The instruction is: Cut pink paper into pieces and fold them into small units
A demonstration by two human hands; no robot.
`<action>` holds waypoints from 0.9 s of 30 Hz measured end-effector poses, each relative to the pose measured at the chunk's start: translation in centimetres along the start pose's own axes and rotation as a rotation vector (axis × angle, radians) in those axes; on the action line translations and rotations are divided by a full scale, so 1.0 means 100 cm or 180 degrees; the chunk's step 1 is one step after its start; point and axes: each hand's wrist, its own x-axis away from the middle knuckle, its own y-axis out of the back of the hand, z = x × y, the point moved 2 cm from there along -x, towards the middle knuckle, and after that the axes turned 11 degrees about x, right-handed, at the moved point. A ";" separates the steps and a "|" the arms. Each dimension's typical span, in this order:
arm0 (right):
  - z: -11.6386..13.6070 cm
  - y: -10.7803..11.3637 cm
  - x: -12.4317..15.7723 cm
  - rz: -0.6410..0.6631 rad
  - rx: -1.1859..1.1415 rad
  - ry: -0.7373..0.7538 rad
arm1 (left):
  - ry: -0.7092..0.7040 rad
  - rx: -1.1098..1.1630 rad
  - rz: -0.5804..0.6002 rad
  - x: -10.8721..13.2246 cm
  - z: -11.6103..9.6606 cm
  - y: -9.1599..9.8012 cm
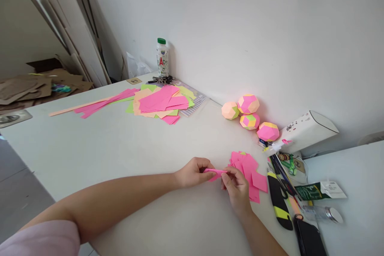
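Note:
Between my two hands is a small folded piece of pink paper (215, 173), held just above the white table (144, 148). My left hand (194, 173) pinches its left end between thumb and fingers. At the other end, my right hand (236, 187) grips it with thumb and forefinger. Just beyond my right hand lies a loose pile of pink paper pieces (247, 168), with a bit of green showing at its top. Some of the fingers on each hand are partly hidden.
Several folded paper balls (249, 104) sit by the wall. At the back are a heap of coloured paper (163, 100), keys (162, 80) and a white bottle (162, 58). A yellow-black cutter (279, 200), a clear jar (321, 213) and a black phone-like object (310, 238) lie right.

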 end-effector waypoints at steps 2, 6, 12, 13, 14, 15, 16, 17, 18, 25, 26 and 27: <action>0.001 0.000 -0.001 0.0042 0.0035 0.0103 | -0.0011 -0.0009 0.0006 0.000 0.000 0.000; 0.004 0.000 -0.002 0.0068 0.0065 0.0212 | -0.0029 -0.0018 -0.0007 0.001 0.001 0.000; 0.002 0.002 -0.002 0.0084 0.0096 0.0265 | -0.0044 -0.0028 -0.0027 0.000 0.003 0.000; 0.002 0.002 -0.002 0.0081 0.0104 0.0275 | -0.0041 -0.0024 -0.0023 0.000 0.003 0.000; 0.001 0.002 -0.002 0.0077 0.0107 0.0286 | -0.0039 -0.0021 -0.0014 0.000 0.003 0.001; 0.001 0.002 -0.002 0.0074 0.0105 0.0300 | -0.0042 -0.0017 -0.0005 0.000 0.003 0.001; 0.001 0.002 -0.002 0.0069 0.0097 0.0311 | -0.0047 -0.0019 -0.0002 0.000 0.004 0.001; 0.001 0.002 -0.003 0.0067 0.0091 0.0314 | -0.0050 -0.0025 -0.0001 0.000 0.004 0.001; 0.000 0.002 -0.003 0.0066 0.0081 0.0310 | -0.0052 -0.0032 -0.0004 0.000 0.004 0.002; 0.000 0.002 -0.004 0.0150 -0.0020 0.0347 | -0.0019 -0.0028 0.0001 0.001 0.004 0.001; 0.000 0.002 -0.004 0.0166 -0.0014 0.0377 | -0.0025 -0.0033 0.0003 0.001 0.004 0.000; 0.000 0.002 -0.004 0.0175 -0.0004 0.0403 | -0.0032 -0.0043 -0.0002 0.001 0.004 0.000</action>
